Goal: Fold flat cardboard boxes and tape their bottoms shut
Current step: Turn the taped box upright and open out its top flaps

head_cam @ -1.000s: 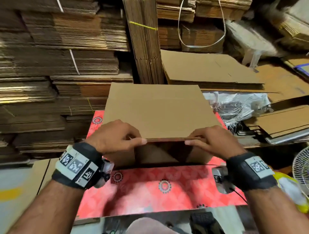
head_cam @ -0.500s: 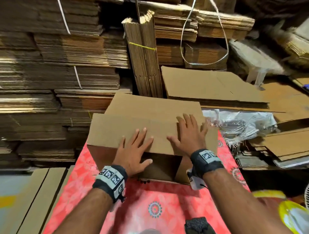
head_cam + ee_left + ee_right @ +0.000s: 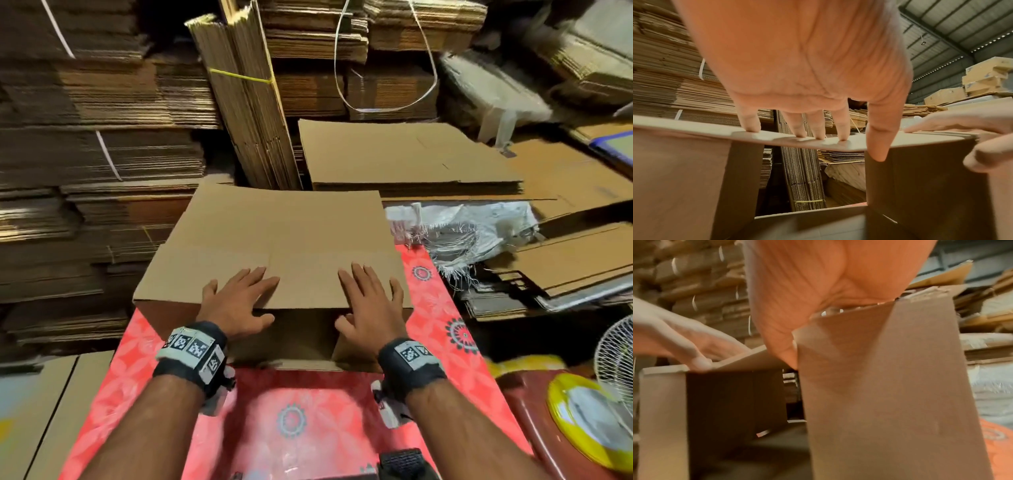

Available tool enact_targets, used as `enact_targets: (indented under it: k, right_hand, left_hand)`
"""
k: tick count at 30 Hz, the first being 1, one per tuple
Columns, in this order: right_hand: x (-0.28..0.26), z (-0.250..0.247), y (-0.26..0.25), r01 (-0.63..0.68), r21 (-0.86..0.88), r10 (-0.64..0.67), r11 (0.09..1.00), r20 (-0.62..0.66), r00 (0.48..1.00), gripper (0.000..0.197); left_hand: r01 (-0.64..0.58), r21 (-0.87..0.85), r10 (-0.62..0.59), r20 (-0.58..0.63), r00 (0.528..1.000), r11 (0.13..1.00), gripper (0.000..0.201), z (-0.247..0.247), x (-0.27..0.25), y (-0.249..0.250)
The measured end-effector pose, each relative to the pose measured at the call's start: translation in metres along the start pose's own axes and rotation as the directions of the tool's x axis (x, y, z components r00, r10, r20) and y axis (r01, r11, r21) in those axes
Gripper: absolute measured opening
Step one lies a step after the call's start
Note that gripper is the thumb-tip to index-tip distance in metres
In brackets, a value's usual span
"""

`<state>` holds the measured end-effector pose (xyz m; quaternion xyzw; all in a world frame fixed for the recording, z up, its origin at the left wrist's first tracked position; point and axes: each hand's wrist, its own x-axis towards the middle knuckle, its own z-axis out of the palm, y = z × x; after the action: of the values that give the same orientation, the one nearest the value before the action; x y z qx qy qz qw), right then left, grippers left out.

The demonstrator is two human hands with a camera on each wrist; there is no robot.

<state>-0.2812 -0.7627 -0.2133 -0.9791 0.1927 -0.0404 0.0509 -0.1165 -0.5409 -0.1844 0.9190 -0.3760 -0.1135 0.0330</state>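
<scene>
A brown cardboard box (image 3: 284,240) lies on its side on the red patterned table (image 3: 308,404), its open end facing me. My left hand (image 3: 236,301) lies flat with spread fingers on the near edge of the top panel. In the left wrist view its fingertips (image 3: 818,137) press that panel (image 3: 694,129) and the thumb hangs over the edge. My right hand (image 3: 371,305) lies flat on the same panel further right. In the right wrist view its palm (image 3: 818,288) sits over a side flap (image 3: 890,386) that stands in the opening.
Tall stacks of flat cardboard (image 3: 85,154) fill the left and back. An upright bundle tied with yellow string (image 3: 246,102) stands behind the box. A flat pile (image 3: 404,157) and torn white sacking (image 3: 462,229) lie to the right, with a fan (image 3: 616,363) and yellow plate (image 3: 582,421) nearby.
A second ago both hands pinched the box's near top edge. They have since flattened onto the top panel and moved apart, and the box now stands opened up.
</scene>
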Motion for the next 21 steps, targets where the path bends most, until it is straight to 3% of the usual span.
enact_targets:
  k: [4, 7, 12, 15, 19, 21]
  right_hand:
    - [-0.034, -0.002, 0.010, -0.018, 0.075, 0.013, 0.997, 0.060, 0.998, 0.105]
    - [-0.070, -0.004, 0.046, -0.086, 0.072, 0.079, 0.994, 0.101, 0.992, 0.114]
    - [-0.105, -0.017, 0.112, -0.213, 0.039, 0.204, 0.976, 0.160, 0.966, 0.106]
    - [-0.084, -0.032, 0.089, -0.121, 0.148, 0.099, 0.982, 0.148, 0.984, 0.097]
    - [-0.024, -0.037, 0.018, 0.056, 0.269, -0.066, 0.962, 0.027, 0.997, 0.085]
    - [0.005, -0.034, -0.014, 0.090, 0.275, -0.102, 0.957, 0.028, 0.994, 0.078]
  left_hand:
    - [0.021, -0.012, -0.021, -0.005, 1.000, 1.000, 0.081, 0.003, 0.002, 0.003]
    - [0.046, -0.007, -0.046, -0.021, 0.999, 0.999, 0.083, 0.002, 0.004, -0.002]
    - [0.034, -0.002, -0.034, -0.017, 0.999, 0.999, 0.084, 0.004, 0.005, -0.001]
    - [0.033, 0.010, -0.033, -0.032, 0.999, 0.999, 0.088, 0.012, 0.005, 0.006]
    - [0.040, 0.020, -0.039, -0.052, 0.998, 0.999, 0.084, 0.020, 0.000, 0.010]
    - [0.033, 0.021, -0.031, -0.098, 0.995, 0.999, 0.081, 0.023, -0.003, 0.010]
